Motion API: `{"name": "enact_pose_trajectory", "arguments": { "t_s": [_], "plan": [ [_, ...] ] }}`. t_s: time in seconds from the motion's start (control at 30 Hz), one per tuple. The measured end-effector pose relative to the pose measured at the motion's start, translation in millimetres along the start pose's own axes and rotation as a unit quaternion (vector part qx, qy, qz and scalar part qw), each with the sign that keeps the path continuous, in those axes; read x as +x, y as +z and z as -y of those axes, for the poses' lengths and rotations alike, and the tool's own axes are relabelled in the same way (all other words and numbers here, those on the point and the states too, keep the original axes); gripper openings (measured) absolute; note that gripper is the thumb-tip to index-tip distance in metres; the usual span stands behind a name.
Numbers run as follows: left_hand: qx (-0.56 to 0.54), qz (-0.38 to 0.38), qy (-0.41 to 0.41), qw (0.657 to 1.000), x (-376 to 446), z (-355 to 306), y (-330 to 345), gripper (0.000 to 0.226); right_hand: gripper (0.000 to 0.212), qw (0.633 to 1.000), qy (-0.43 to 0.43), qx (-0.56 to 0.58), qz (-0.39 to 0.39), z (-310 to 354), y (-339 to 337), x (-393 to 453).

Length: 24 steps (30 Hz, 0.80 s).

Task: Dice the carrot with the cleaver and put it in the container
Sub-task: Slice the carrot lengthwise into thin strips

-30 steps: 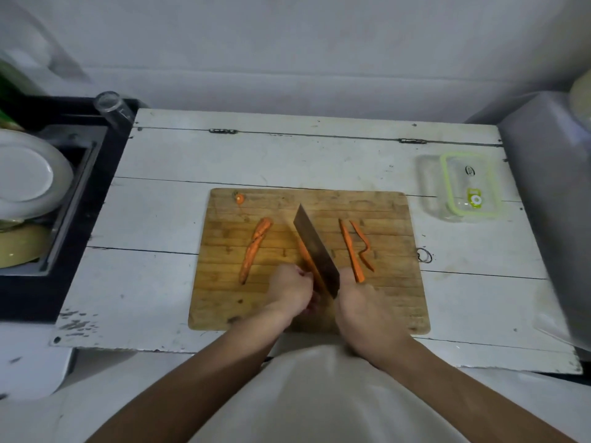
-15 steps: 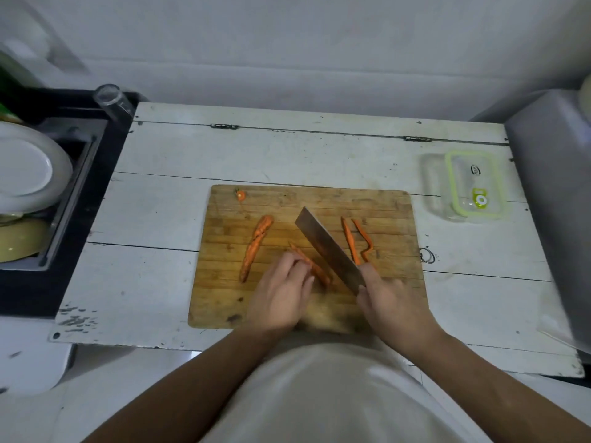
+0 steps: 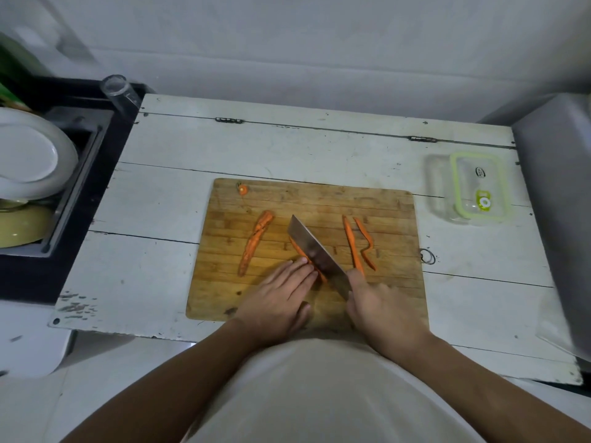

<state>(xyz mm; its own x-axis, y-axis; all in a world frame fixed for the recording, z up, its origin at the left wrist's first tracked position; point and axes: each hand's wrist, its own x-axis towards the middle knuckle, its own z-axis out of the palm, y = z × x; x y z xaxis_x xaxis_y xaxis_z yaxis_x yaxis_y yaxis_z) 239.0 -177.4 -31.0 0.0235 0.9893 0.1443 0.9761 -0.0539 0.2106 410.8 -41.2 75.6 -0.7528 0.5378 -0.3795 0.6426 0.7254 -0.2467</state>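
Note:
On the wooden cutting board (image 3: 383,292) lie several carrot pieces. A long piece (image 3: 256,243) lies at the left, two thin strips (image 3: 353,243) at the right, and a small round end (image 3: 243,189) at the back left corner. My right hand (image 3: 380,306) grips the handle of the cleaver (image 3: 315,252), whose blade runs diagonally over a carrict piece (image 3: 299,251) in the middle. My left hand (image 3: 281,298) lies flat with straight fingers pressing on that piece beside the blade. The clear container (image 3: 470,188) with a green rim stands on the table at the right.
The white wooden table (image 3: 160,203) holds the board. A sink (image 3: 73,174) at the left contains a white plate (image 3: 30,158) and a yellow bowl (image 3: 22,223). A glass (image 3: 120,92) stands at its back corner. A grey box (image 3: 559,203) borders the table's right side.
My left hand has flattened from a curled hold onto the middle carrot piece. The cleaver has swung more diagonal and my right hand has shifted to the right.

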Motion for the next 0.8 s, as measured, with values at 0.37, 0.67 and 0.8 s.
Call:
{"name": "enact_pose_trajectory", "arguments": {
  "t_s": [0.37, 0.67, 0.8],
  "plan": [
    [0.012, 0.004, 0.006, 1.000, 3.3, -3.5, 1.9, 0.056, 0.032, 0.998, -0.028, -0.062, 0.009, 2.3, 9.6, 0.5],
    [0.016, 0.020, -0.006, 1.000, 5.6, -5.9, 8.0, 0.060, 0.048, 0.997, 0.003, -0.049, 0.057, 10.2, 6.7, 6.8],
    [0.016, 0.042, -0.007, 0.999, 7.2, -4.6, 9.1, 0.061, 0.048, 0.997, 0.015, -0.030, 0.076, 12.6, 8.0, 5.7]
  ]
}}
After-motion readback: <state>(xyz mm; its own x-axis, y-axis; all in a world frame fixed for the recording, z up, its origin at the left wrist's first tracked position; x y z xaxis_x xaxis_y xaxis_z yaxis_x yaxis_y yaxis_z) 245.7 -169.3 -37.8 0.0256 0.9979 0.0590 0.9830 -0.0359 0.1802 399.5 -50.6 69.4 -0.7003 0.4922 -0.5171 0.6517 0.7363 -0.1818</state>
